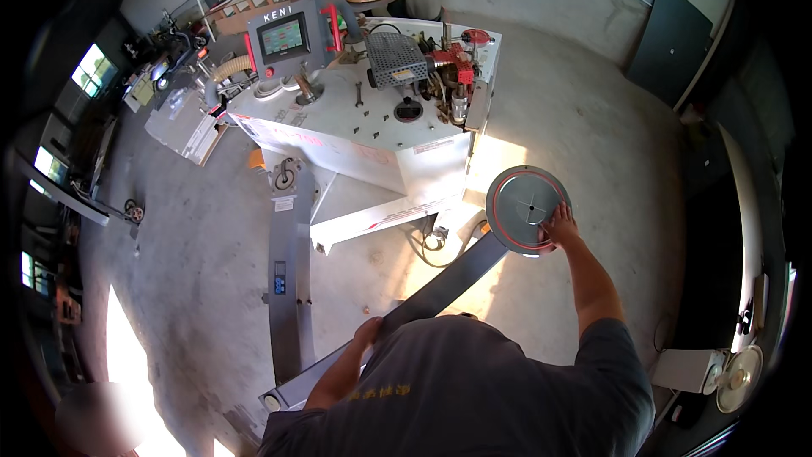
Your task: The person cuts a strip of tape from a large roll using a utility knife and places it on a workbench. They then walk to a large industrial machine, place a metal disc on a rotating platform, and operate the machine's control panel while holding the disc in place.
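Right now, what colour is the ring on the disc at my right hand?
The ring is red; head view.

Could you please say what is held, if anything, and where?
Right hand on disc, right side; left hand on long beam, midway; firm grip can't be told.

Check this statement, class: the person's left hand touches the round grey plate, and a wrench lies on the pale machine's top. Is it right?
Not quite. The head view shows the right hand touching the round grey plate; the left hand is at the long grey beam. A wrench does lie on the pale machine's top.
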A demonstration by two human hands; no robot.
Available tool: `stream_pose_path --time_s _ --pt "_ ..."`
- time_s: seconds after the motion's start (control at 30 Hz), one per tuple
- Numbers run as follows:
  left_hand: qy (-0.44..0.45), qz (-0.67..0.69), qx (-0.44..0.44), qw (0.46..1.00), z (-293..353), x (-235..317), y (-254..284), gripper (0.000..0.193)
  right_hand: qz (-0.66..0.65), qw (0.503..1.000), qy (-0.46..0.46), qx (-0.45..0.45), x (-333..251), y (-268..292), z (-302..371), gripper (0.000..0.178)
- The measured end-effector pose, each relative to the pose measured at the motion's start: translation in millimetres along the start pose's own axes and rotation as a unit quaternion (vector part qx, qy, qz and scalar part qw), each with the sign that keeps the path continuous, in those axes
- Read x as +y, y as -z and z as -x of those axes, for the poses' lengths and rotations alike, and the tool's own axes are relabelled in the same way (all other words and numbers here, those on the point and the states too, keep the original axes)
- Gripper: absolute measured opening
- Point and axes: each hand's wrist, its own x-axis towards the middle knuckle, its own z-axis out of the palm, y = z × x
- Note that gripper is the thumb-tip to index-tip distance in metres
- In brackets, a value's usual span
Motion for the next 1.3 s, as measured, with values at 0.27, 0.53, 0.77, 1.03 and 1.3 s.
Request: stream_pose_path --time_s 0.27,0.53,0.77,1.03,1.3 --pt "-0.015 0.013 0.010 1.000 12.3 -0.4 -0.1 0.050 -0.027 0.993 0.044 0.106 -11.9 -17.3 42.4 0.083" --pt "-0.088 -0.096 -0.029 0.991 21.5 39.8 -1.3 0.040 -0.126 0.962 0.117 0.210 -117.4 -98.4 105.5 0.073" --pt "-0.009 -0.031 0.000 0.999 17.5 45.2 17.7 0.050 -0.292 0.810 0.401 0.313 -313.4 69.8 49.2 0.064" --pt "-0.171 -0.217 0.094 0.956 24.4 124.4 -1.5 0.051 -0.182 0.882 0.407 -0.155 -204.0 -78.5 112.8 0.050" --pt "-0.340 -0.274 0.076 0.897 42.4 264.6 -61.8 0.053 -0.323 0.876 -0.345 -0.102 136.7 -300.2 283.8 0.046"
